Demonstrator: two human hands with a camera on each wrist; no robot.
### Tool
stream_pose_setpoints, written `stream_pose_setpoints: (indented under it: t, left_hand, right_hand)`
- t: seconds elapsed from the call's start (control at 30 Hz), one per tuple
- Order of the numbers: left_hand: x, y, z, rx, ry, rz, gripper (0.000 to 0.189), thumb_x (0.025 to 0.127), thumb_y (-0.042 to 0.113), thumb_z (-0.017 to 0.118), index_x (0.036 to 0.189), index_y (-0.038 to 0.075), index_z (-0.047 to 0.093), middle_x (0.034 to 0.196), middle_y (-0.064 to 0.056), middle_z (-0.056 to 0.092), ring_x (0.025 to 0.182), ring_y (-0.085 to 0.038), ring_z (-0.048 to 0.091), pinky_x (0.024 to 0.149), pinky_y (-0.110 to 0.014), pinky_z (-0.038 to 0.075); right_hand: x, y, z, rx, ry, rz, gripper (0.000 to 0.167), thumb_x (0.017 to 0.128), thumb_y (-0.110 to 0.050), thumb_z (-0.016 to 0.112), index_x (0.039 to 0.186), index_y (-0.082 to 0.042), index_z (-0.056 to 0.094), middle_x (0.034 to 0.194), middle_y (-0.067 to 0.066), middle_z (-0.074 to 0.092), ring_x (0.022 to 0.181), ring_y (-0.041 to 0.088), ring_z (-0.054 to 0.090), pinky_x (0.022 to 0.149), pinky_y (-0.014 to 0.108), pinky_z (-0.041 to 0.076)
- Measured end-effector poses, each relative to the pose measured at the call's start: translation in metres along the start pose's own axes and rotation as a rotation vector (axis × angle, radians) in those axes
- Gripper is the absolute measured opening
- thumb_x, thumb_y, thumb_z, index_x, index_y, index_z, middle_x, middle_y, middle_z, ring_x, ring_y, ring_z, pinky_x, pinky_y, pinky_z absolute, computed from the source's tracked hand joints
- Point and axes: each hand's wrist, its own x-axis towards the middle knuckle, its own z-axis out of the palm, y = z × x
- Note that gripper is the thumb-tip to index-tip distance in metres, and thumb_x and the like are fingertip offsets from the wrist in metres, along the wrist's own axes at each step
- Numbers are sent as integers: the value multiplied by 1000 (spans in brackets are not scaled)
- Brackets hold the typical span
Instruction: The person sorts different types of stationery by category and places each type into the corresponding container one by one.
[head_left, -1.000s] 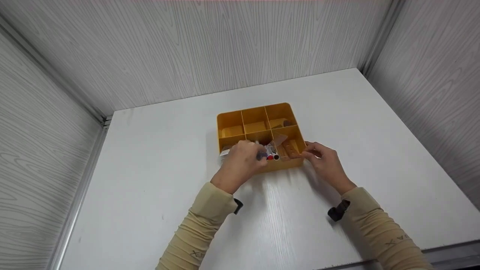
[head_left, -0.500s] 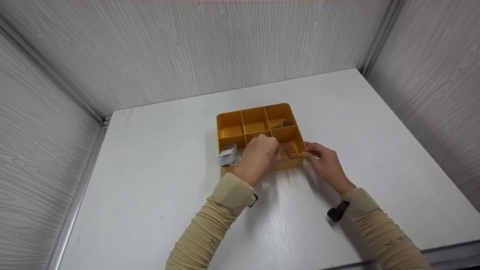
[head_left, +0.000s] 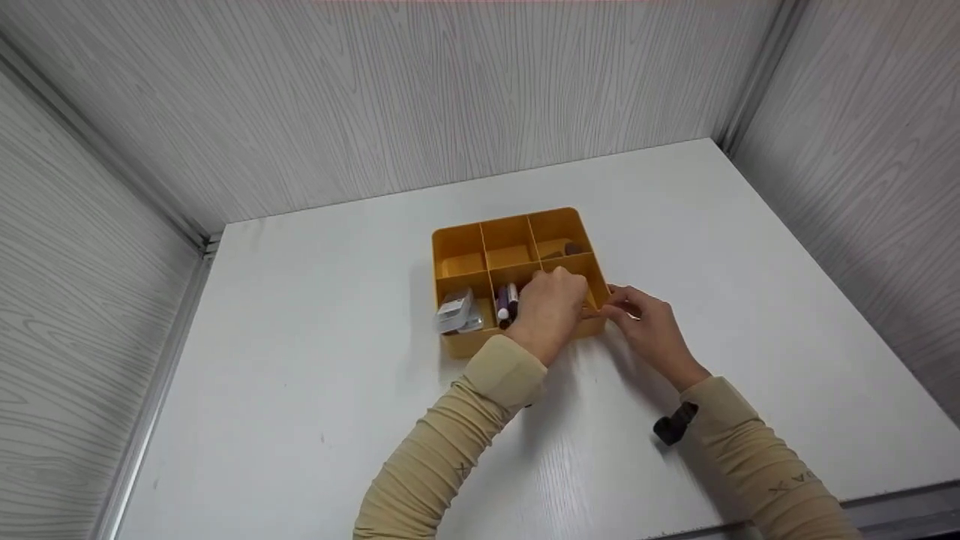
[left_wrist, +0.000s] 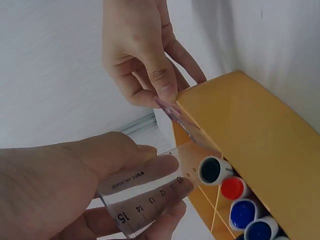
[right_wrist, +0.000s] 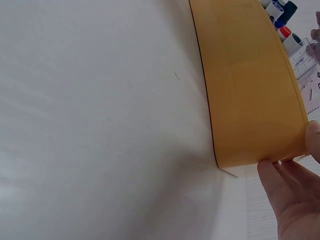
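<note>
A yellow organizer box [head_left: 468,346] with several compartments stands on the white table. My left hand [head_left: 551,304] is over its front right compartment. In the left wrist view its thumb and fingers grip a clear plastic ruler [left_wrist: 146,206], whose far end reaches down into the box. My right hand [head_left: 654,330] pinches the front right corner of the box, thumb on the rim and fingers against the outer side. Right at that thumb, a clear pinkish plastic piece [left_wrist: 175,114] pokes up inside the wall. Capped markers [left_wrist: 232,188] lie in the middle front compartment beside the ruler.
Small clear plastic cases [head_left: 454,309] fill part of the front left compartment. Dark small items [head_left: 572,248] lie in the back right one. Pale wood-grain panels [head_left: 420,97] enclose the white table [head_left: 300,315] at the back and sides.
My left hand has moved rightward from the middle compartment to the front right one, uncovering the clear cases and some markers. My right hand stays on the box corner.
</note>
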Motion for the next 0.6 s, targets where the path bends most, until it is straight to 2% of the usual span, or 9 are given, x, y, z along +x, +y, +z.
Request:
stream_pose_setpoints:
  t: [0.07, 0.23, 0.47, 0.6]
  left_hand:
    - [1, 5, 2, 12, -10, -13, 13, 95, 16, 67, 101, 15, 78, 97, -4, 76, 85, -23, 70, 68, -34, 61]
    - [5, 16, 8, 21, -36, -38, 15, 96, 20, 66, 106, 18, 77, 101, -2, 76, 90, -23, 69, 69, -35, 61]
    - [14, 23, 15, 15, -99, -91, 18, 98, 22, 63, 111, 18, 76, 109, -4, 75, 97, -26, 68, 76, -37, 61]
    - [18, 24, 18, 6, -129, -103, 21, 99, 24, 61, 113, 18, 75, 110, -3, 75, 98, -25, 69, 80, -36, 59]
  right_hand:
    - [0, 0, 0, 1, 1, 6, 14, 92, -18, 70, 96, -5, 66, 123, 15, 69, 120, 30, 63, 96, 35, 53]
    - [0, -1, -1, 1, -1, 9, 12, 92, -17, 70, 97, -6, 67, 116, 12, 72, 121, 27, 63, 97, 35, 53]
    - [-1, -2, -2, -12, -18, 49, 14, 92, -23, 70, 98, -10, 67, 128, 8, 67, 115, 21, 65, 98, 36, 52]
    - [-2, -3, -2, -3, -15, 26, 16, 92, -21, 70, 100, -8, 67, 128, 11, 67, 115, 24, 66, 97, 37, 53]
